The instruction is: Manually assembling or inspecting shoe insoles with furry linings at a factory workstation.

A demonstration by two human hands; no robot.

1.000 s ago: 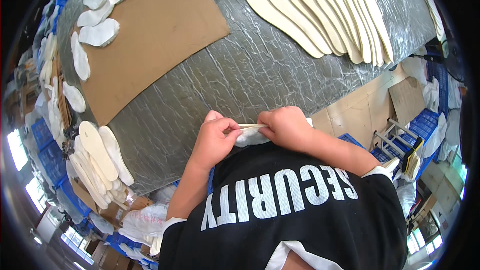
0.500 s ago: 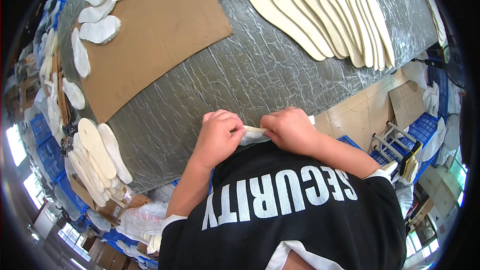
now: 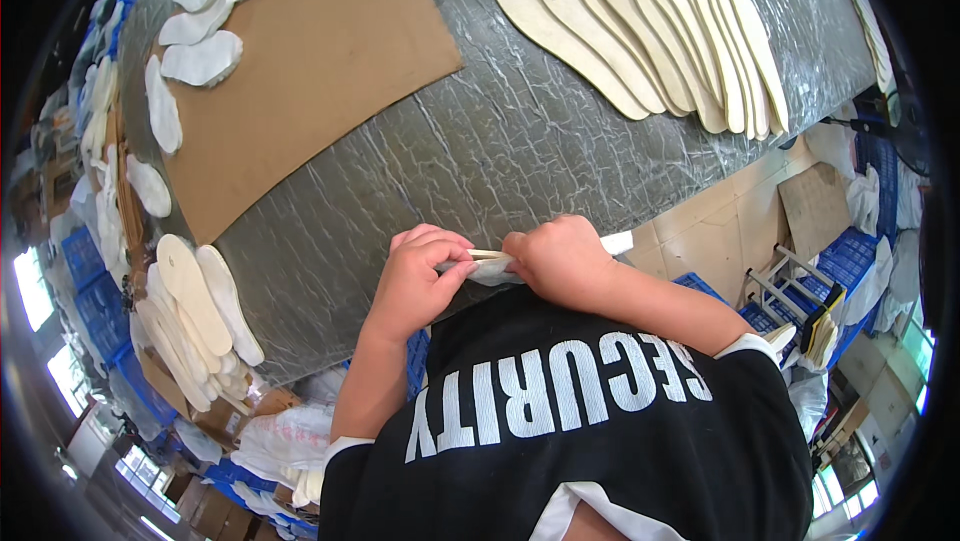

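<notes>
At the table's near edge, close to my body, both hands hold a cream insole with a whitish, soft underside. My left hand pinches one part of it between thumb and fingers. My right hand is closed over it a little to the right, with the fingertips turned down and partly hidden. Between the hands the insole's thin layered edge shows. A white end sticks out past my right hand, probably the same insole. Ahead on the right lies a fanned row of cream insoles.
The dark table has a crinkled clear covering. A brown cardboard sheet lies at the far left, with several white fluffy insoles along its edge. More insoles are stacked at the left. Blue crates and a metal stepladder stand at right.
Both hands have shifted slightly left with the insole. The left fingers have loosened and opened a little around its edge. More of the white end shows past my right hand.
</notes>
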